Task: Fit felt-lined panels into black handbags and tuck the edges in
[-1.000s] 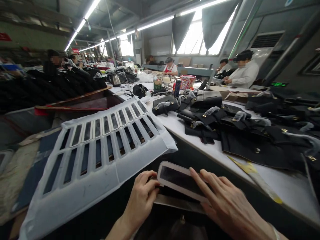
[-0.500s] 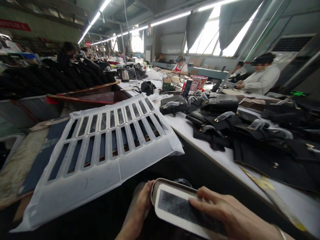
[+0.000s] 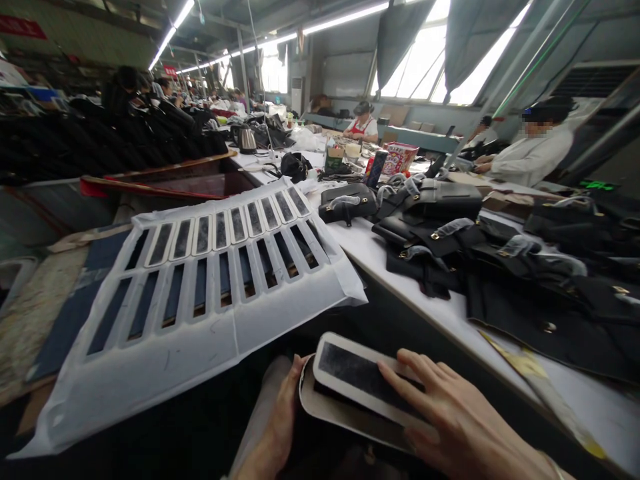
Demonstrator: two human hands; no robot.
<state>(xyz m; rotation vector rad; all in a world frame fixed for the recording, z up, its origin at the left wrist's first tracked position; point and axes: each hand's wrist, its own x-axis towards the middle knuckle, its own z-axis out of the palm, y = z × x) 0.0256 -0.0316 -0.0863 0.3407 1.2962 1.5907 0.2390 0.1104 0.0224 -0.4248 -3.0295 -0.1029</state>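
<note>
Rounded-rect. white-rimmed black panel [image 3: 360,375] tilts at mouth of open beige-lined dark bag [image 3: 340,412]; R hand [image 3: 455,413] holds panel, hiding its R end. L hand [image 3: 279,427] grips bag, fingertips hidden; bag btm too dark.

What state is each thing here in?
Panel: askew across the case, right hand on it.
Case: open, held at one end by the left hand.
White slotted sheet: spread out.
Kettle: upright.
Bag handles: wrapped in clear plastic.
Ceiling lights: lit.

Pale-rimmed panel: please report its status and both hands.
Right hand holding panel over open case. Left hand at open case's end. Right hand hides part of panel.
</note>
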